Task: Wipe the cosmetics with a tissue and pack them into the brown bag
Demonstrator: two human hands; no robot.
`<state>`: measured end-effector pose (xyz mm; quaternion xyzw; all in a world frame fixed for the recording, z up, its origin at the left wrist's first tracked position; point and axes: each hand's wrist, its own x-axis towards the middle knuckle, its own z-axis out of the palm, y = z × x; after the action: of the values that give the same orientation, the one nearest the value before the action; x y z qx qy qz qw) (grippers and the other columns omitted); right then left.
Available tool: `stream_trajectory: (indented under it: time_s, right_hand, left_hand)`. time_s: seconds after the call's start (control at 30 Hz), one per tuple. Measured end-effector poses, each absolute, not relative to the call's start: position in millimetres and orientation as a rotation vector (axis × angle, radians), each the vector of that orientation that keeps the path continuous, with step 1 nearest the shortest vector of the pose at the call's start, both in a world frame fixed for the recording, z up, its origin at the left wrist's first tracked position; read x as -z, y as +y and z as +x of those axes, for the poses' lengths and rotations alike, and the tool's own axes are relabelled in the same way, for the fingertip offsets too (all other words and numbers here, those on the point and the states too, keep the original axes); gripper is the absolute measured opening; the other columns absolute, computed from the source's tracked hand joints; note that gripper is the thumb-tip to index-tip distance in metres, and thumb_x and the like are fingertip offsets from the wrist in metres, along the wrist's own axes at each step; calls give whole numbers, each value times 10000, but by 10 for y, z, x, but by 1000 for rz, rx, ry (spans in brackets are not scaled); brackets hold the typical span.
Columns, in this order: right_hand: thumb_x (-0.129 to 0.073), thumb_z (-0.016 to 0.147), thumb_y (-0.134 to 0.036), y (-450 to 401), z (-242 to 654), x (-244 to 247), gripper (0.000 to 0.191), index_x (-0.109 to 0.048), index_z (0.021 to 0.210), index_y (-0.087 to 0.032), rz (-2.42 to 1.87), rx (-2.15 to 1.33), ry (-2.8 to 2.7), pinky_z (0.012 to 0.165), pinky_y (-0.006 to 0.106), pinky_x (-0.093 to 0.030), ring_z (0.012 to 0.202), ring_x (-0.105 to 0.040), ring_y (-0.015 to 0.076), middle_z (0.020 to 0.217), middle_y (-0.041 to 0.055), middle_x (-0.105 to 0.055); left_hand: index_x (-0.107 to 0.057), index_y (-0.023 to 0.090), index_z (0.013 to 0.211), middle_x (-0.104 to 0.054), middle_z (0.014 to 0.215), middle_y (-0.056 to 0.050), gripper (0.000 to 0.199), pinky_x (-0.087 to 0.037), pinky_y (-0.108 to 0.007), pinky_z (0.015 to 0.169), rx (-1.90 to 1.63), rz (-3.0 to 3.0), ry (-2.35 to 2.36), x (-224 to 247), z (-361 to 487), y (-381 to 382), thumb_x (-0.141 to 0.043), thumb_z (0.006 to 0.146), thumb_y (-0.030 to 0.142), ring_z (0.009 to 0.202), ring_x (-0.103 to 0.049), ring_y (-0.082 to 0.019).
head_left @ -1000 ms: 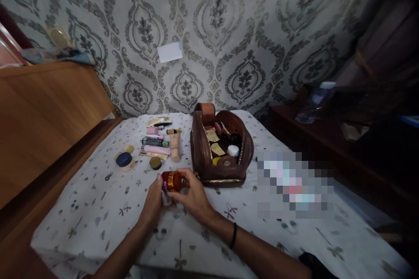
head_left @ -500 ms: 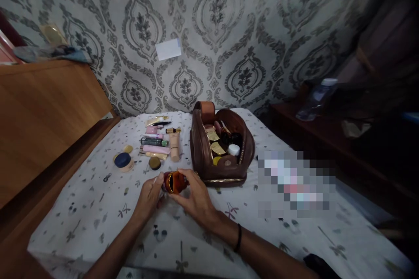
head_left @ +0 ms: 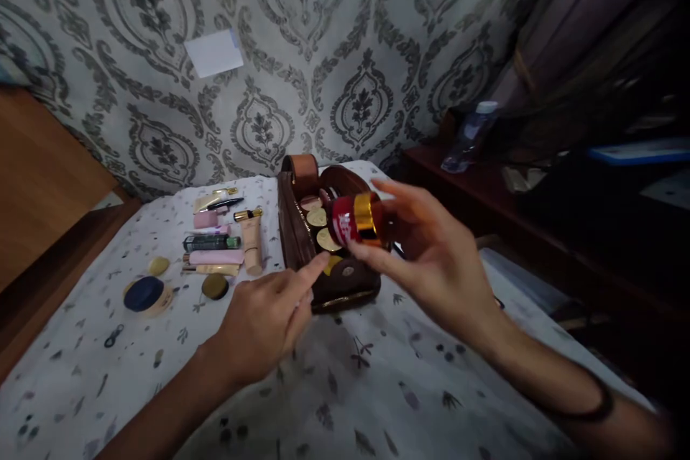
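Note:
In my right hand is a small red jar with a gold band, tilted sideways in front of the open brown toiletry bag. Thumb and fingers grip it at the gold end. My left hand holds nothing that I can see; its index finger is stretched toward the jar and the bag's front edge, the other fingers bent. Inside the bag lie round gold-topped containers and a yellow one. The jar and right hand hide the bag's right part.
Left of the bag lie a beige tube, a dark green tube, a pink tube, a blue-lidded jar and a round brown lid. A plastic bottle stands on the dark side table.
My right hand has lifted the jar up and right, over the bag. My left hand has let go of it and now stretches its index finger out. The view has swung right.

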<state>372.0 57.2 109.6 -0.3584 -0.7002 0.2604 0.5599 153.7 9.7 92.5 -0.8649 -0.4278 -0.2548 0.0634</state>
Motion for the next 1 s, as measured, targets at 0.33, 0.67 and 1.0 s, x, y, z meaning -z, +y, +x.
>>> stream_trajectory:
  time_s: [0.33, 0.67, 1.0]
  right_hand:
    - [-722, 722, -103, 1259, 3533, -1321, 350, -642, 1054, -179, -1013, -532, -2400, 721, 259, -456, 789, -612, 155, 885, 2, -669]
    - [-755, 674, -107, 1451, 3312, -1234, 124, -696, 781, -130, -738, -752, -2820, 597, 233, -421, 674, -603, 145, 748, 13, -678]
    - [-783, 663, -159, 1537, 3191, -1196, 202, -716, 842, -94, -664, -760, -3005, 559, 215, -412, 637, -577, 124, 731, 11, -682]
  left_hand:
    - [-546, 141, 1249, -614, 729, -11, 325, -430, -247, 462, 493, -2409, -1039, -674, 1438, 312, -383, 969, 161, 611, -620, -160]
    - [-584, 158, 1198, -519, 666, 23, 320, -384, -220, 442, 693, -2499, -914, -616, 1385, 446, -405, 943, 87, 563, -531, -115]
    - [-597, 158, 1206, -511, 653, 26, 328, -358, -217, 445, 727, -2564, -856, -676, 1377, 460, -415, 943, 89, 548, -512, -104]
